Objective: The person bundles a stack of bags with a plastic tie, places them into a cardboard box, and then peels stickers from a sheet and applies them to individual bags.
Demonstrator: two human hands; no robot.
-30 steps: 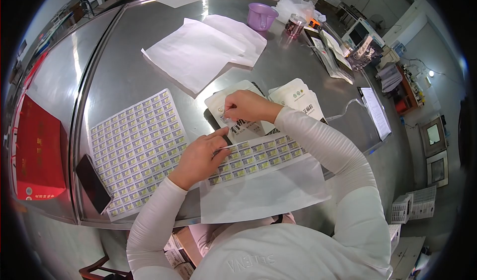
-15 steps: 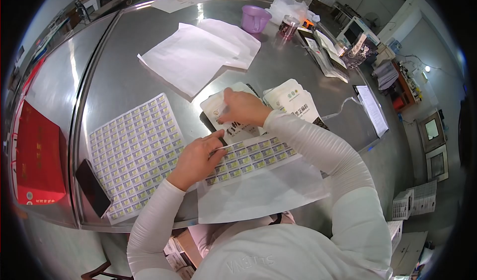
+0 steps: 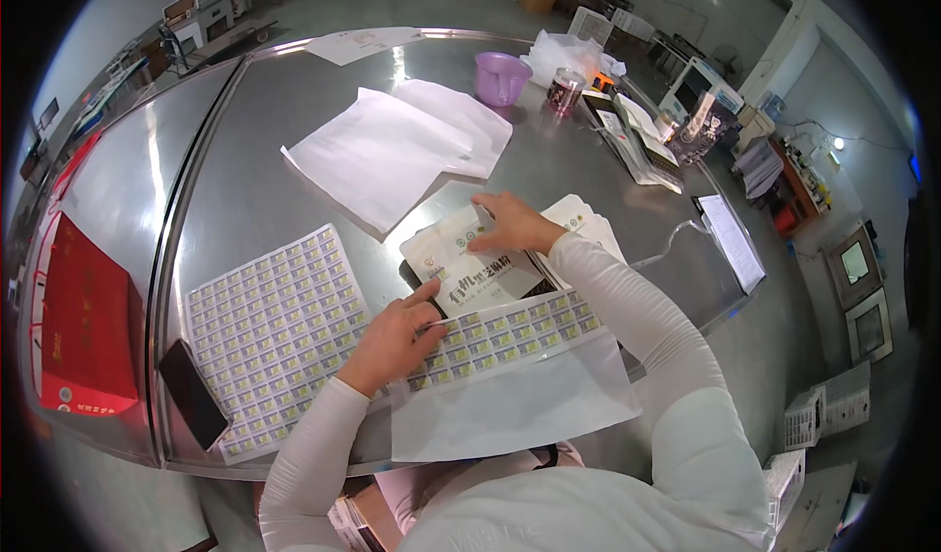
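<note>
A pale flat pouch (image 3: 485, 276) with dark printed characters lies on top of a stack in front of me. My right hand (image 3: 518, 228) is over its upper right part, fingers spread, the fingertips at its surface. My left hand (image 3: 397, 344) rests at the pouch's lower left corner. Its index finger is stretched onto the pouch edge, and the thumb lies apart over a label sheet (image 3: 510, 334) with rows of small yellow-green labels. Translucent backing paper (image 3: 515, 405) extends from that sheet toward me. More pouches (image 3: 588, 226) fan out behind my right wrist.
A larger label sheet (image 3: 279, 326) lies left, beside a black phone (image 3: 194, 395) and a red bag (image 3: 86, 322). White paper sheets (image 3: 392, 145) lie farther back. A purple cup (image 3: 502, 79), a jar (image 3: 565, 91) and a clipboard (image 3: 730, 243) are on the metal table (image 3: 235, 179).
My right hand has moved up and right across the pouch with fingers spreading, uncovering its print. My left hand keeps its place at the corner. The camera view has tilted slightly upward.
</note>
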